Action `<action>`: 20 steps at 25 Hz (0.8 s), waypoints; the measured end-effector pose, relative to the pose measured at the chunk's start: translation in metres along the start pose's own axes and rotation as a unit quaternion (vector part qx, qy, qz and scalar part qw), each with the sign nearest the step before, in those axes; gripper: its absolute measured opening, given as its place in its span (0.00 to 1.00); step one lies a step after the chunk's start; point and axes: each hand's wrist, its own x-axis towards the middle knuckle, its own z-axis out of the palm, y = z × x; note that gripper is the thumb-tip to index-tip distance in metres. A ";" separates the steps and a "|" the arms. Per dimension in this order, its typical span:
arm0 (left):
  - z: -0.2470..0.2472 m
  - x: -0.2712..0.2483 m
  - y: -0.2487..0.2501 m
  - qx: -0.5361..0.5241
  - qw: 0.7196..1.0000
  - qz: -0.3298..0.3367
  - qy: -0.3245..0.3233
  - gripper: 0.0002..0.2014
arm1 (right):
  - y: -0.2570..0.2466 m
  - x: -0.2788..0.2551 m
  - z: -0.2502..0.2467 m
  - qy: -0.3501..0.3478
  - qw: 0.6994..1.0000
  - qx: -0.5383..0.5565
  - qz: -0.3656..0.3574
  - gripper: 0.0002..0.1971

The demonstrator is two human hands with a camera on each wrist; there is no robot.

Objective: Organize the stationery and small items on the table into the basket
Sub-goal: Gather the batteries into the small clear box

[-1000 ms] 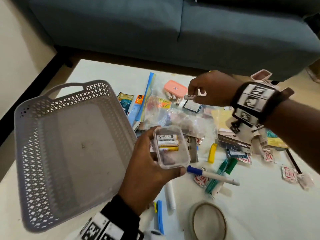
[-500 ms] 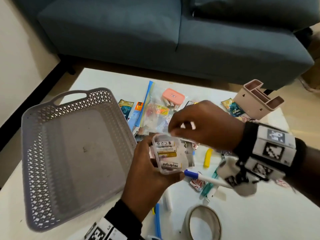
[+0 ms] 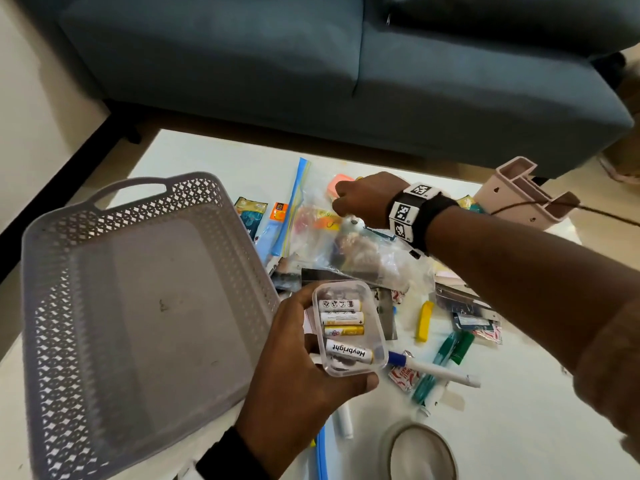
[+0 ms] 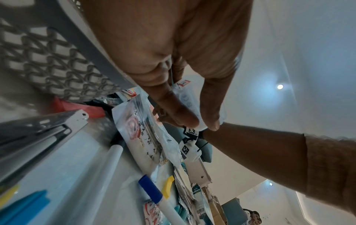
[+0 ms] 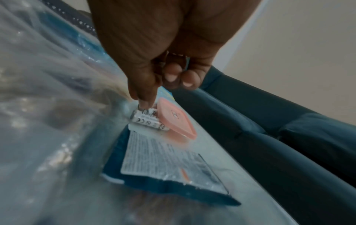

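Note:
An empty grey lattice basket (image 3: 45,306) stands at the left of the white table. My left hand (image 3: 332,344) grips a small clear container (image 3: 348,327) just right of the basket, with several batteries lying in it. In the left wrist view the thumb and fingers (image 4: 212,121) clamp that container (image 4: 192,99). My right hand (image 3: 341,211) reaches to the far side, beside a pink lid (image 3: 337,183). In the right wrist view its fingertips (image 5: 146,105) pinch one end of a battery (image 5: 148,120) lying against the pink lid (image 5: 175,118). The other fingers are curled.
A clear zip bag (image 3: 346,244) of small items lies under my right forearm. A blue-capped marker (image 3: 433,368), yellow clip (image 3: 424,320), green pens (image 3: 446,351) and sachets are scattered at the right. A tape roll (image 3: 415,452) sits near the front; a pink organiser (image 3: 519,195) stands far right. A blue sofa (image 3: 311,81) is behind.
My right hand carried a battery to the container, left it inside, then went back to the batteries by the pink lid. The left hand kept hold of the container.

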 end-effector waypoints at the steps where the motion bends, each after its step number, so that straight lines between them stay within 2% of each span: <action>1: 0.001 0.001 0.000 -0.001 1.000 0.004 -0.004 0.44 | -0.001 0.004 -0.001 -0.019 1.000 -0.017 -0.015 0.18; 3: 0.002 0.004 0.002 -0.001 1.000 0.020 -0.006 0.43 | 0.000 0.010 -0.002 -0.048 0.998 -0.044 -0.016 0.17; 6: 0.003 0.006 0.000 -0.005 0.999 0.032 -0.008 0.42 | 0.001 0.014 0.003 -0.046 0.997 -0.065 -0.014 0.16; 11: 0.001 0.006 0.000 -0.003 0.999 0.036 -0.009 0.42 | 0.002 0.009 0.014 -0.013 1.000 0.006 -0.009 0.15; 14: -0.002 0.009 -0.003 -0.002 1.000 0.029 -0.002 0.45 | 0.006 -0.004 0.010 0.041 0.988 0.147 0.015 0.10; 16: -0.004 0.009 -0.006 -0.009 1.000 0.024 0.007 0.46 | 0.011 -0.021 0.004 0.076 0.961 0.261 0.040 0.09; 17: -0.005 0.009 -0.005 -0.012 1.000 0.023 0.010 0.46 | 0.011 -0.033 -0.002 0.100 0.939 0.324 0.061 0.09; 20: -0.007 0.011 -0.002 -0.022 0.999 0.031 0.020 0.47 | -0.003 -0.081 -0.035 0.173 0.829 0.525 0.083 0.10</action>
